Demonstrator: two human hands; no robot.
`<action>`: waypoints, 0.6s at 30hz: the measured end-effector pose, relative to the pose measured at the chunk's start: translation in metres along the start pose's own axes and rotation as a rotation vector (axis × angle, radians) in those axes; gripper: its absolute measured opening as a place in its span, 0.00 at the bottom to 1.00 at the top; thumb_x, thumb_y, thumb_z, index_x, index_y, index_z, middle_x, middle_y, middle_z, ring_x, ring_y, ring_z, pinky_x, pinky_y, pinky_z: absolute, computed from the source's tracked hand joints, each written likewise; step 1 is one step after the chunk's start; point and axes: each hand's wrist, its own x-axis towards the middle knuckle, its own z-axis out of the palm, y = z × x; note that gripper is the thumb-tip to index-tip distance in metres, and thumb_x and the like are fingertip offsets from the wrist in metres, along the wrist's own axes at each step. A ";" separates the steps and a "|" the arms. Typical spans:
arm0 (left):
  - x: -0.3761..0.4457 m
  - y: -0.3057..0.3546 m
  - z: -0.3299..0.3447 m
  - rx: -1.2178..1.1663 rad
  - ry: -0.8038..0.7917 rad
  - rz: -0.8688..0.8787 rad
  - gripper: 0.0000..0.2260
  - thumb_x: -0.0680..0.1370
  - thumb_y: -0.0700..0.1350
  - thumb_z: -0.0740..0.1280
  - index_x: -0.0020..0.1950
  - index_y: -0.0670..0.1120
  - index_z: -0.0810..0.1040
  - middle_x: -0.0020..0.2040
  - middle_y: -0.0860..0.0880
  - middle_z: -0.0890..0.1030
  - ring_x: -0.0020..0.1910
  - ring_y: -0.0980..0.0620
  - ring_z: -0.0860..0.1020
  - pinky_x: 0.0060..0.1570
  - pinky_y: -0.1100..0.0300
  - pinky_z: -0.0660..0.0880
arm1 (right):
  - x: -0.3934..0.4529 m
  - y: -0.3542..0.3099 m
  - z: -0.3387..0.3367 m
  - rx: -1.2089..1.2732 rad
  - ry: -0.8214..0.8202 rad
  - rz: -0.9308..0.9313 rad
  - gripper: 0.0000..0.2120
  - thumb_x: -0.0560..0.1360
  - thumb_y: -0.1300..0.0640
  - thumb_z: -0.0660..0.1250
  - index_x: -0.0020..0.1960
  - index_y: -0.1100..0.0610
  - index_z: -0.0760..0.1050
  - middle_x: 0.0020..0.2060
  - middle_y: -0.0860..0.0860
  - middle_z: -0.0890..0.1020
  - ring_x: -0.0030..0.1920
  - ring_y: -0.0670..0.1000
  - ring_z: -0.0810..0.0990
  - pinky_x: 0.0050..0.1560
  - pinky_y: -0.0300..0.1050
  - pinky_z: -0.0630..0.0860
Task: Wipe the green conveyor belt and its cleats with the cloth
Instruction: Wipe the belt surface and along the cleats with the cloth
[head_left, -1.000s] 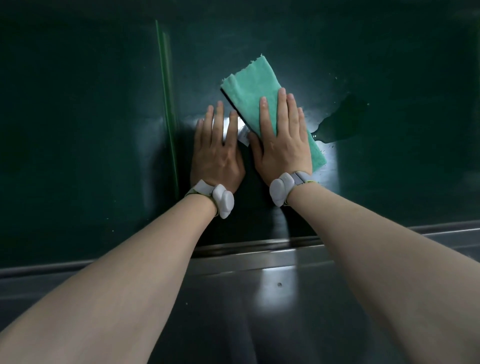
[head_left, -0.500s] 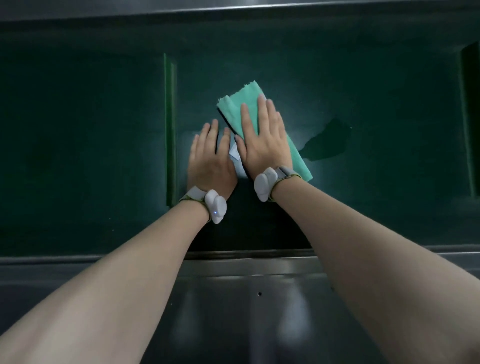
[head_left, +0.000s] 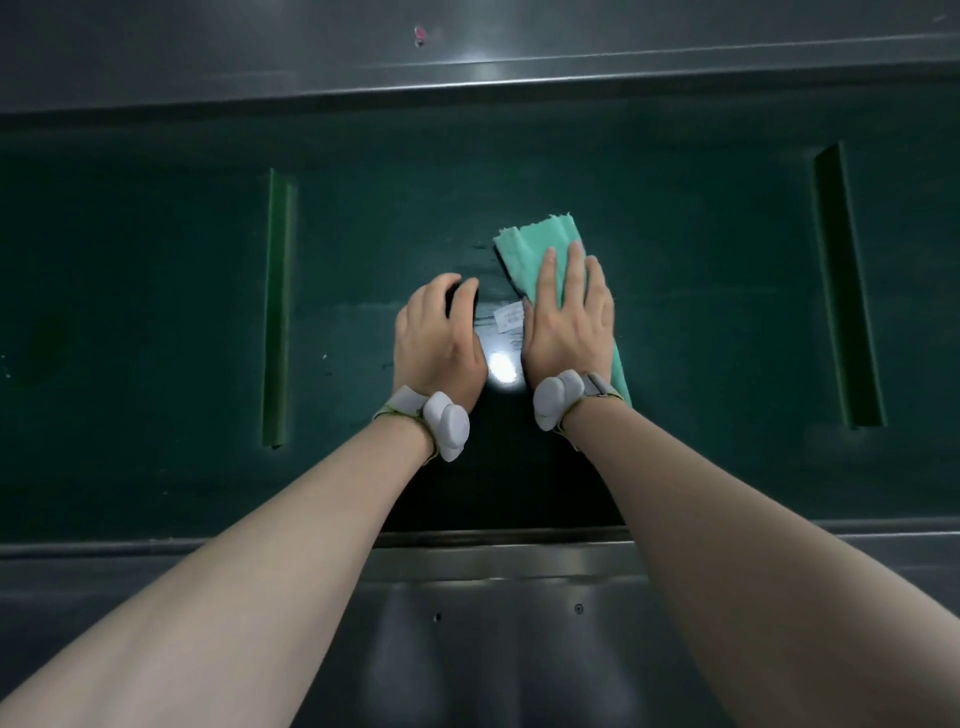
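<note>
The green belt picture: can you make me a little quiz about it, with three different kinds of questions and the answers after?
1. True or false: the right hand lies flat on the light green cloth.
2. Which hand has its fingers curled? A) left hand B) right hand
3. Fill the gap: the two upright cleats on the green conveyor belt stand to the left and right of the hands, and the cloth touches ____ of them.

Key
1. True
2. A; it holds nothing that shows.
3. neither
</note>
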 end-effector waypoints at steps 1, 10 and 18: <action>0.001 0.002 0.001 0.013 -0.012 0.010 0.21 0.76 0.35 0.62 0.69 0.42 0.76 0.67 0.43 0.76 0.64 0.41 0.74 0.60 0.45 0.73 | 0.001 0.013 -0.002 -0.010 -0.004 0.021 0.27 0.86 0.49 0.56 0.80 0.62 0.60 0.79 0.64 0.61 0.76 0.67 0.63 0.73 0.62 0.64; 0.010 -0.020 0.007 0.118 -0.071 -0.037 0.18 0.82 0.41 0.59 0.72 0.41 0.73 0.72 0.40 0.72 0.69 0.38 0.71 0.67 0.43 0.69 | 0.000 0.102 -0.032 -0.130 -0.005 0.131 0.29 0.84 0.38 0.53 0.80 0.51 0.61 0.73 0.60 0.67 0.61 0.64 0.70 0.58 0.60 0.70; -0.001 -0.041 0.023 0.099 0.012 0.024 0.15 0.83 0.42 0.60 0.69 0.43 0.75 0.69 0.42 0.74 0.66 0.40 0.74 0.63 0.45 0.70 | 0.001 0.079 -0.027 0.043 -0.034 0.301 0.28 0.82 0.43 0.60 0.79 0.52 0.64 0.63 0.62 0.71 0.55 0.63 0.72 0.43 0.56 0.79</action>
